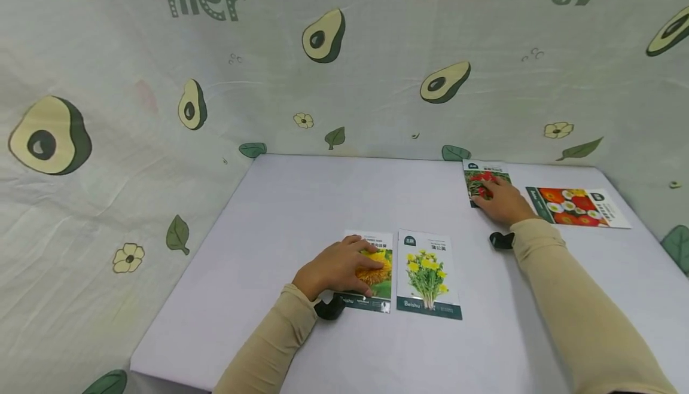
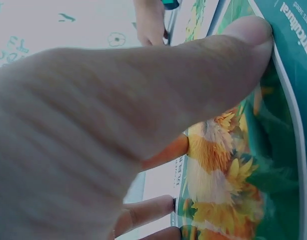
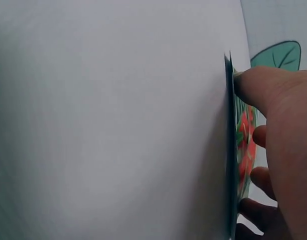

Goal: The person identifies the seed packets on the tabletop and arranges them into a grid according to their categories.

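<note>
My left hand (image 1: 338,267) rests with spread fingers on a seed packet with a yellow sunflower picture (image 1: 382,289). In the left wrist view its thumb (image 2: 248,37) lies along the packet's green lower band. Just right of it lies a packet with yellow flowers on green stems (image 1: 427,277). Toward the table's far edge, my right hand (image 1: 506,204) touches a packet with red flowers (image 1: 476,170), covering part of its picture. In the right wrist view, the thumb (image 3: 251,82) is at that packet's dark green edge and the other fingers lie across its printed face.
A packet with red, orange and white flowers (image 1: 578,207) lies sideways to the right of my right hand. All sit on a white table (image 1: 301,202). Behind it hangs a pale cloth (image 1: 377,95) printed with avocados and leaves.
</note>
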### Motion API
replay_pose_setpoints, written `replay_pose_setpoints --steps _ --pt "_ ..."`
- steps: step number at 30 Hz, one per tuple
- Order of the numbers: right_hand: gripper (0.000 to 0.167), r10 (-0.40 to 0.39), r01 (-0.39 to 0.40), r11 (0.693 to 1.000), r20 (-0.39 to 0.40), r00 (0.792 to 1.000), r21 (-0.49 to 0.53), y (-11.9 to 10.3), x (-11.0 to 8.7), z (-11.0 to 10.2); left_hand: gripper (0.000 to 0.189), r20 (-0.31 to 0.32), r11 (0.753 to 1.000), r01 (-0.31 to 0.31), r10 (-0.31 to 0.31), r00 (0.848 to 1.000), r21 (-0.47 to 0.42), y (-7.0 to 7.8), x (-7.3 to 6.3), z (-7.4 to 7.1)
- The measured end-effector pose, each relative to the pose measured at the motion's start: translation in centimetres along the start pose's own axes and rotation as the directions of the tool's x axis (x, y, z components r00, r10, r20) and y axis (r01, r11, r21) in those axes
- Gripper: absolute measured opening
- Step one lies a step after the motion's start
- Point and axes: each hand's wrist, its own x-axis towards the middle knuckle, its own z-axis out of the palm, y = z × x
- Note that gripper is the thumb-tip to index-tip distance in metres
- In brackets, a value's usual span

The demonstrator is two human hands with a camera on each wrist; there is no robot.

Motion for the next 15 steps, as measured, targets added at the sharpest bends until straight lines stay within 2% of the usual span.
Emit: replay_pose_setpoints --steps 7,15 --pt "0.087 0.014 -0.012 1.0 0.088 0.996 -0.026 -0.3 -0.3 -1.4 0.065 -0.006 1.0 -0.005 0.005 1.0 -0.012 -0.2 0.2 0.2" --pt "0.088 -0.01 0.025 0.996 0.182 0.983 -0.083 -0.3 0.8 -2.2 0.066 0.003 0.999 0.031 -0.031 1.0 -0.016 0.0 0.2 0.3"
